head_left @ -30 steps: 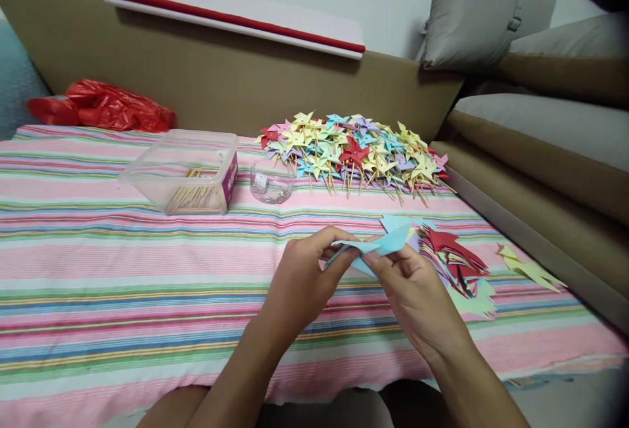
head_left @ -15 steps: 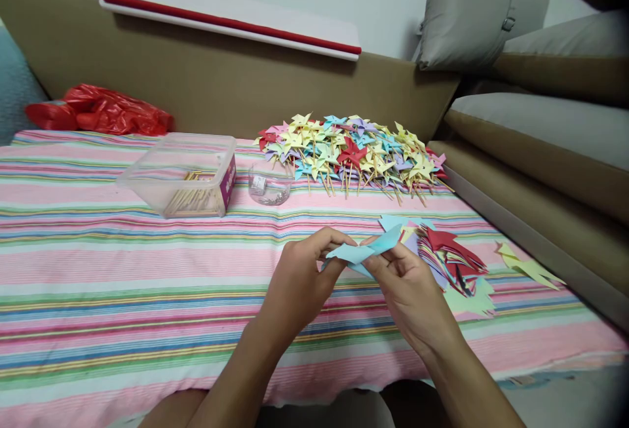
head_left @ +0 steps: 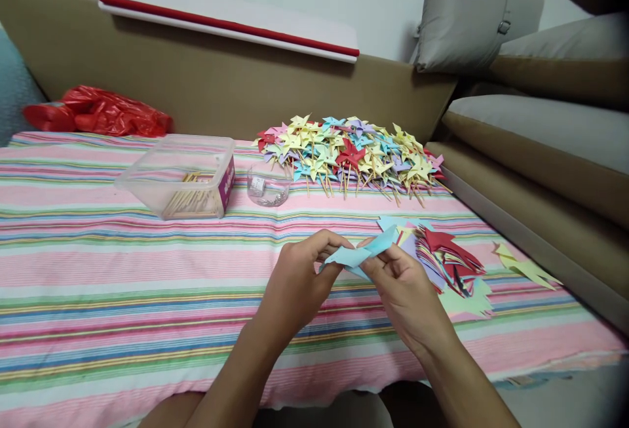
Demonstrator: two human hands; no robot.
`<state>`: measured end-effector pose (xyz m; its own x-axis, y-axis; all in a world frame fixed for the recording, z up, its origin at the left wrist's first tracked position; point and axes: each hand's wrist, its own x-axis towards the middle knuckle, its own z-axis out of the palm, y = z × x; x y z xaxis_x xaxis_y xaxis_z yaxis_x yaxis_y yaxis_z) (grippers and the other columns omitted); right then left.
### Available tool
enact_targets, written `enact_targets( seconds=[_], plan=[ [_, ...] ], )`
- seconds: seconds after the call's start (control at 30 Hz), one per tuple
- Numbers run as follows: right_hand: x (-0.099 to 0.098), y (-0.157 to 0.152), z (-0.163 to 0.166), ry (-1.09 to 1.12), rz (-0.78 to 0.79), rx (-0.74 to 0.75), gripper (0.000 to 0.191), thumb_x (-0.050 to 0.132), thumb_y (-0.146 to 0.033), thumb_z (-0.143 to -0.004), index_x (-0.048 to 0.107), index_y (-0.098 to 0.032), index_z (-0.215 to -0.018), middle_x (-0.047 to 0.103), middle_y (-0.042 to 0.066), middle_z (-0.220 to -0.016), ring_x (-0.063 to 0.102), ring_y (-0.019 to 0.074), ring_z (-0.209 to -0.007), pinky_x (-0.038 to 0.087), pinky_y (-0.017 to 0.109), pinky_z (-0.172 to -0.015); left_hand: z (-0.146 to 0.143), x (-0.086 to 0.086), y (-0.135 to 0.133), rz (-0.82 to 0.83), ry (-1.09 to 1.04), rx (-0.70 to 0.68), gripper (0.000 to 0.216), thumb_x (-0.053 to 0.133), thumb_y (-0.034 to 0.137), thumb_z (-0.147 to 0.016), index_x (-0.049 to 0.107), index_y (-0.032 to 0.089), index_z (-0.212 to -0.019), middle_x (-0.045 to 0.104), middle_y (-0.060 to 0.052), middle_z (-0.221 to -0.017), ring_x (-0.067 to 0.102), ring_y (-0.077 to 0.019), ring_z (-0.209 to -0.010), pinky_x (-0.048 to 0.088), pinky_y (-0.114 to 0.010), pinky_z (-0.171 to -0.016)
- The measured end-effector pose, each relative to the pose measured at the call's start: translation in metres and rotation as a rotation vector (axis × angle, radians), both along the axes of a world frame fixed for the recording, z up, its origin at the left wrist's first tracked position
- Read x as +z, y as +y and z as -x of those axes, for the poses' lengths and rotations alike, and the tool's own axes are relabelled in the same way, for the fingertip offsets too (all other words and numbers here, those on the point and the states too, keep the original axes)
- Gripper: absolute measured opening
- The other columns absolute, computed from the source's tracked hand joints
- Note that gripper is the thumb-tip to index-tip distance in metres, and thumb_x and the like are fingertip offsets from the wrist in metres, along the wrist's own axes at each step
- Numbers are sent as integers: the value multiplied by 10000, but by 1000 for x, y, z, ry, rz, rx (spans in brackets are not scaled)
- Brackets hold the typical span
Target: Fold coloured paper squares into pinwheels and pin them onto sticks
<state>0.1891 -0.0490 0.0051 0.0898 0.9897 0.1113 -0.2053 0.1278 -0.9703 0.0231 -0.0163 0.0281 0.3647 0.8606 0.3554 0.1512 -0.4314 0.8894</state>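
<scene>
Light-blue paper pinwheel (head_left: 350, 257), qty 1: looks part-folded, no stick visible; held over striped cloth (head_left: 147, 277) between both hands.
Left hand (head_left: 302, 277) and right hand (head_left: 405, 284) both pinched tight on it. Clock from hands: stick-mounted pinwheels (head_left: 351, 154) at 12, dozens overlapping, look done. Left to do, I'd judge: cut-paper stack (head_left: 451, 248) at 3, uncountable, plus 1 yellow cutout (head_left: 523, 266) beyond. At 10: 1 plastic box (head_left: 227, 187), sticks (head_left: 195, 200); 1 clear tub (head_left: 257, 183), metal bits (head_left: 278, 198).

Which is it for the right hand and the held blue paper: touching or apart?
Touching. The head view shows the right hand pinching the blue paper, its thumb pressed against the near side.
</scene>
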Motion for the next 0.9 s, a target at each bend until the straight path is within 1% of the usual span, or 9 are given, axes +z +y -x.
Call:
enact_targets(
  seconds=[0.3,0.47,0.57,0.7,0.9],
  plan=[
    [0,-1,-1,-18,11,1,153,781,-361,-876,753,-274,-998,729,-8,-970,645,149,-979,495,242,-908,2,0,0,10,11,5,278,635,-13,-819,700,213,-967,769,50,-855,717,-118,-810,483,-197,-703],
    [0,0,0,-7,-6,19,156,773,-357,-883,748,-265,-1007,730,2,-982,642,158,-978,496,259,-922,2,1,-1,3,21,8,302,623,-37,-803,701,213,-953,766,49,-839,715,-121,-789,481,-201,-691],
    [0,0,0,-14,-8,21,164,767,-357,-888,745,-260,-1018,732,10,-990,642,166,-995,495,265,-930,2,1,-1,-1,20,5,302,621,-34,-802,701,217,-952,767,47,-844,716,-126,-791,486,-205,-696],
    [0,0,0,-14,-16,14,138,769,-349,-886,745,-259,-988,732,6,-975,646,165,-969,499,271,-919,2,-1,0,-15,14,0,290,623,-18,-808,697,219,-957,765,46,-840,716,-130,-785,491,-211,-701],
    [2,0,0,-16,-24,38,149,756,-344,-895,737,-252,-1010,739,21,-1006,650,187,-997,492,298,-935,2,0,1,-14,14,-3,265,622,1,-816,696,213,-957,767,29,-852,722,-149,-806,499,-235,-719]
  ],
)
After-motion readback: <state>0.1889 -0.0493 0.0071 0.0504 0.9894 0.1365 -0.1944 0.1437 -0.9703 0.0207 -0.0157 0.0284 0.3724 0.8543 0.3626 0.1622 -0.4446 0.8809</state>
